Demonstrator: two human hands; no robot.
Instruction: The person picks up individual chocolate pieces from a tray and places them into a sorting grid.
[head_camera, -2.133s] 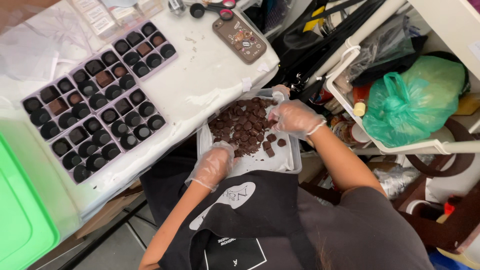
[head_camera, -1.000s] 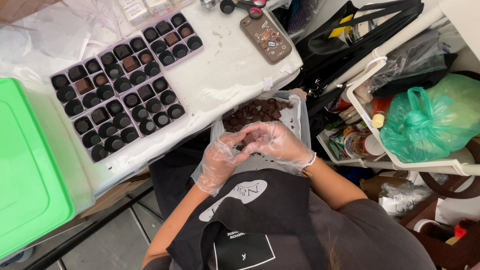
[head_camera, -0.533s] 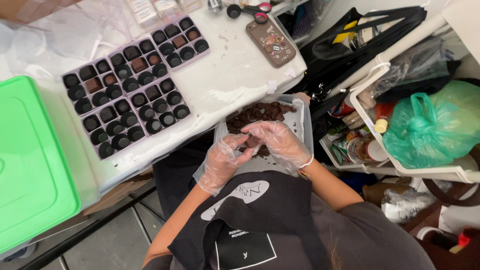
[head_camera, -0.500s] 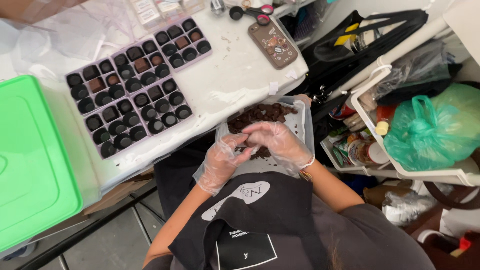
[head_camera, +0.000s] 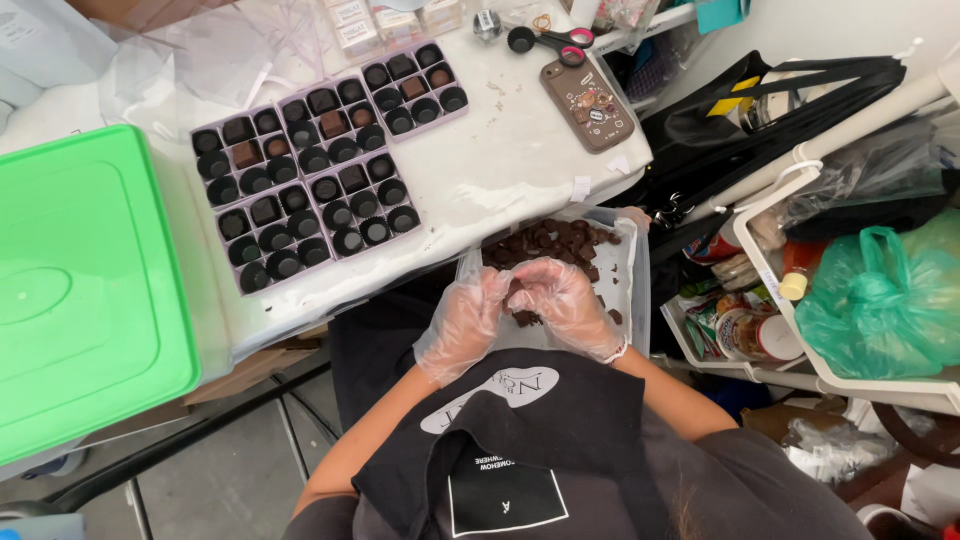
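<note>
Left hand (head_camera: 468, 322) and right hand (head_camera: 562, 300), both gloved, meet over the tray (head_camera: 632, 290), fingers curled around a chocolate (head_camera: 518, 296); the grip itself is hidden. Tray on lap, at table (head_camera: 500, 170) edge. Beyond tray: moulds (head_camera: 325, 165), then phone (head_camera: 587, 90).
</note>
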